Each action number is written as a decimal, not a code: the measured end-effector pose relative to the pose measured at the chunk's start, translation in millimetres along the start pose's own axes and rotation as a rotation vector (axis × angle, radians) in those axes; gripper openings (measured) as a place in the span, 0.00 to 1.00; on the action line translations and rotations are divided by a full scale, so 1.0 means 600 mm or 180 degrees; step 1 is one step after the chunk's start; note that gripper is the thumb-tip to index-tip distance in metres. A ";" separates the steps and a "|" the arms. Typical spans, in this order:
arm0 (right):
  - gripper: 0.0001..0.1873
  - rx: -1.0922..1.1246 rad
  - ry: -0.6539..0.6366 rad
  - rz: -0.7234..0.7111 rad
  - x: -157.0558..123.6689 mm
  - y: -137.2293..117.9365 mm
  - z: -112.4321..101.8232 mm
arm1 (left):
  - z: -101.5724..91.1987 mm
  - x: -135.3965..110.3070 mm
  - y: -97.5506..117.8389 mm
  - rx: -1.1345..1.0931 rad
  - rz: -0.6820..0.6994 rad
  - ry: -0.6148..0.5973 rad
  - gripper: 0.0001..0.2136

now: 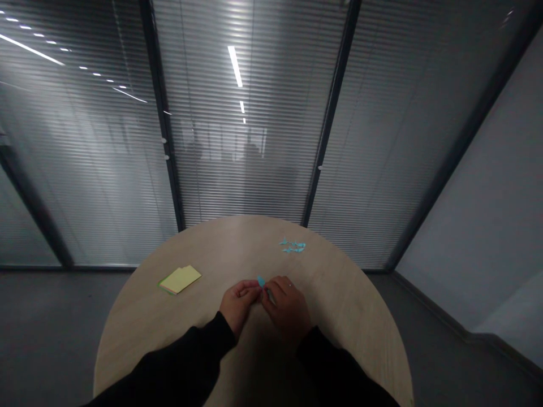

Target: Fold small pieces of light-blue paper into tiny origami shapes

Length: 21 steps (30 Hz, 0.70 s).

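Note:
Between the fingertips of both hands is a small piece of blue paper, its lower part hidden by the fingers. My left hand pinches it from the left. From the right, my right hand is closed on it too, fingers curled and a ring showing. The hands nearly touch, just above the tabletop. Beyond them, toward the far right of the table, lie several small folded blue paper pieces in a loose cluster; their exact shape is too small to tell.
A pile of yellow paper sheets with a green edge showing lies on the left of the round wooden table. Behind the table's far edge stands a glass partition with blinds. A plain wall rises on the right.

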State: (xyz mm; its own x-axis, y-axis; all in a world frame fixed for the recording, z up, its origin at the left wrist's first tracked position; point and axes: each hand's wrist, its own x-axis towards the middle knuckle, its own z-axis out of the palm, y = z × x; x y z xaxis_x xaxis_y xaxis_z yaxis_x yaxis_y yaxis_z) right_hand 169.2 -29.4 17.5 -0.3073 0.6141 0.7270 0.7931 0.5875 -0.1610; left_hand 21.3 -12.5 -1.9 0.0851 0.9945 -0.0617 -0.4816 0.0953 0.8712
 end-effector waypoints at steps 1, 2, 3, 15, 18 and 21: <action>0.09 0.0017 -0.0014 -0.0017 0.000 0.000 -0.001 | 0.000 0.000 0.000 -0.0054 0.0003 0.0013 0.20; 0.08 0.0070 -0.0017 -0.0032 0.001 0.001 -0.002 | 0.001 0.000 -0.001 -0.0101 0.0011 0.0008 0.20; 0.06 0.0145 -0.0015 -0.0041 0.001 0.002 -0.003 | 0.001 0.000 -0.001 -0.0141 0.0022 -0.0004 0.20; 0.09 0.0993 0.0059 0.0289 0.004 0.006 -0.011 | -0.003 0.004 -0.003 -0.0073 0.0146 0.0009 0.20; 0.08 0.0892 0.0141 0.0204 0.003 0.009 -0.013 | -0.001 0.001 0.001 -0.0166 0.0139 -0.0069 0.21; 0.09 0.0875 0.0144 0.0103 0.003 0.013 -0.012 | 0.001 -0.002 0.005 -0.0198 0.0135 -0.0128 0.21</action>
State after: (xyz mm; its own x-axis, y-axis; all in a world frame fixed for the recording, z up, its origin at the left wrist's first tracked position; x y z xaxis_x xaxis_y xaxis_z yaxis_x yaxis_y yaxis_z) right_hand 178.4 -27.6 22.3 -0.2553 0.6143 0.7466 0.6278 0.6926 -0.3552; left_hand 20.2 -13.7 1.3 0.0979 0.9952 -0.0047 -0.5388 0.0570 0.8405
